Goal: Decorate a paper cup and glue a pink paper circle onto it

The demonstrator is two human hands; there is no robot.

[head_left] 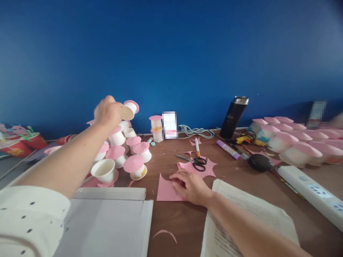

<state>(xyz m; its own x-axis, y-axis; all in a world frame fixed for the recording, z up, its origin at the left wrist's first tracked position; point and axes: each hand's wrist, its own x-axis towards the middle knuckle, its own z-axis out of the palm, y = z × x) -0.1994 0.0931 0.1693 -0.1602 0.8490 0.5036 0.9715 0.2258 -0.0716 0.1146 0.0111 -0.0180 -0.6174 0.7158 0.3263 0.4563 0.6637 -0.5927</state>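
Observation:
My left hand [108,111] is raised over a cluster of paper cups at the left, its fingers closed at the edge of a tilted paper cup [131,106]. That cup has a pink paper disc on its far end and a tan round face towards me; my fingertips are partly hidden. Low on the desk, my right hand [193,189] curls its fingers on a piece of pink paper [166,190] with a curved cut edge. Just beyond it, black-handled scissors [199,164] lie on a jagged pink paper scrap [210,168].
Cups with pink discs [134,163] crowd the left; more [300,150] stand at the right. A black flask [233,117], a power strip [313,192], a tape measure [259,162] and a printed sheet [249,207] surround my right arm. A white board [107,228] lies front left.

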